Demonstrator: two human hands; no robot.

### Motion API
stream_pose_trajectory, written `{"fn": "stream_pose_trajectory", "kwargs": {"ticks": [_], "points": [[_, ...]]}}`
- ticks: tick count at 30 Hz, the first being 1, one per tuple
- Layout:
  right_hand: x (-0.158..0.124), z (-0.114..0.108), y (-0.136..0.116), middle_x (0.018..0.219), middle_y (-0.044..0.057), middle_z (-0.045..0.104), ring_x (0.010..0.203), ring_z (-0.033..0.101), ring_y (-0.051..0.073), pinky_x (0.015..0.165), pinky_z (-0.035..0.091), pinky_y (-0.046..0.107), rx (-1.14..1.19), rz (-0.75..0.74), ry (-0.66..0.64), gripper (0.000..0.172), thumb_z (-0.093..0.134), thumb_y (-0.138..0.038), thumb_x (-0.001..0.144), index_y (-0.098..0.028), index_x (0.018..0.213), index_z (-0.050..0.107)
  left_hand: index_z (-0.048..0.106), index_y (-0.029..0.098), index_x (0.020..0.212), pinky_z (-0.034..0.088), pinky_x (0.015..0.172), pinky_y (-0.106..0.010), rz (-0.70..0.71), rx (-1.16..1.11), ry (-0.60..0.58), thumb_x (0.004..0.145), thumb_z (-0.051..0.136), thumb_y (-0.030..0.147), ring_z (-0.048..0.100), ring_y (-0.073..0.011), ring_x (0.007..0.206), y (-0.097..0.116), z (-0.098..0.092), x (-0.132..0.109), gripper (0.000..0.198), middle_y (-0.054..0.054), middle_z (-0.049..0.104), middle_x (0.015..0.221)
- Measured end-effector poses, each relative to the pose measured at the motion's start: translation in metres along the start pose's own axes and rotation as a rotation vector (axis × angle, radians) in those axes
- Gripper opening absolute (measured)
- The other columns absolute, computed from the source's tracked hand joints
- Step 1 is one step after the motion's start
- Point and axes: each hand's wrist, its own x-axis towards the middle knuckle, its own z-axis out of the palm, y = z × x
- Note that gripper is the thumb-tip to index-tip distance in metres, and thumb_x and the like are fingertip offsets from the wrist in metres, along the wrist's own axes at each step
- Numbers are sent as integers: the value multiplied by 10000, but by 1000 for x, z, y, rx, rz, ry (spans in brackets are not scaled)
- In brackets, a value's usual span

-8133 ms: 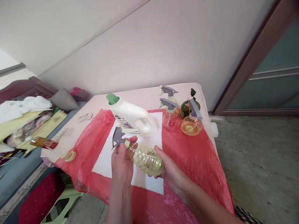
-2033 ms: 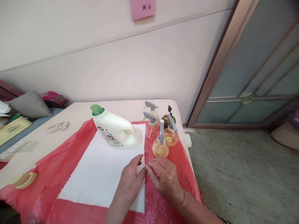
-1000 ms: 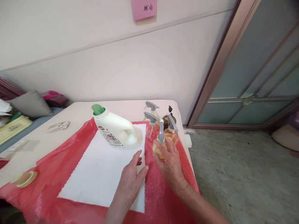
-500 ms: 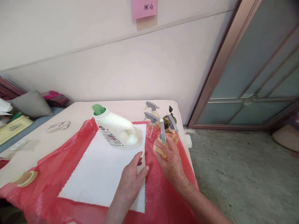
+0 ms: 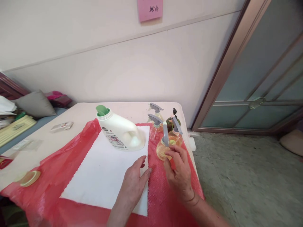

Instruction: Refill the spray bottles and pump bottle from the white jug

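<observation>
My left hand (image 5: 134,181) rests over the right edge of a white sheet (image 5: 101,176), fingers apart and holding nothing. My right hand (image 5: 179,170) is just in front of a clear spray bottle (image 5: 161,150) with a grey trigger, its fingers apart and curved near the bottle's lower right side. Behind that bottle stand a pinkish spray bottle (image 5: 155,133), an orange one (image 5: 175,138), another grey-topped one (image 5: 158,115) and a dark green bottle with a black top (image 5: 169,123). A white jug (image 5: 123,132) with a green spout stands on the sheet's far end.
Red plastic (image 5: 54,176) covers the near part of the pale table (image 5: 78,115). A roll of tape (image 5: 30,178) and small clear packets (image 5: 62,126) lie at the left. A pink note (image 5: 150,10) hangs on the wall. Right of the table is a grey floor.
My right hand has let go of the front spray bottle and drawn back slightly toward me. My left hand has hardly moved. The view has shifted a little.
</observation>
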Motion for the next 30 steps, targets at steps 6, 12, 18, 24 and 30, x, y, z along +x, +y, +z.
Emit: {"fn": "stream_pose_trajectory", "kwargs": {"ticks": [6,12,18,24,30], "points": [[-3,0,-7,1069,104,555,981,545,232,794,501,416,-48,-99,-30,264,542,-10,796,-192,986,563,513,166,1313,428,964,-365,-10,13,-6,877,494,421,576,-232,1144,2,-1,1,506,-107,610,1280],[-3,0,-8,1042,101,567,968,553,224,772,484,398,-40,-124,-49,252,532,-4,802,-188,973,556,519,155,1300,425,963,-361,2,38,-9,885,484,411,578,-229,1140,3,-1,1,489,-110,617,1267],[-5,1,-8,995,88,581,931,557,207,758,462,379,-34,-140,-82,233,530,-13,807,-181,966,563,518,150,1299,424,966,-361,-4,38,-5,886,484,409,580,-226,1139,3,-2,0,488,-114,614,1273],[-5,0,-11,935,65,610,862,563,192,739,451,365,-31,-143,-143,194,524,-42,824,-199,929,567,537,164,1277,432,954,-368,9,26,14,879,493,396,591,-233,1125,3,-2,-1,463,-111,630,1247],[-7,0,-14,876,62,626,810,556,188,714,445,349,-5,-179,-189,173,543,-42,825,-188,914,565,654,203,960,424,941,-365,49,72,28,894,474,387,609,-241,1097,4,-3,0,266,-96,667,1172]]}}
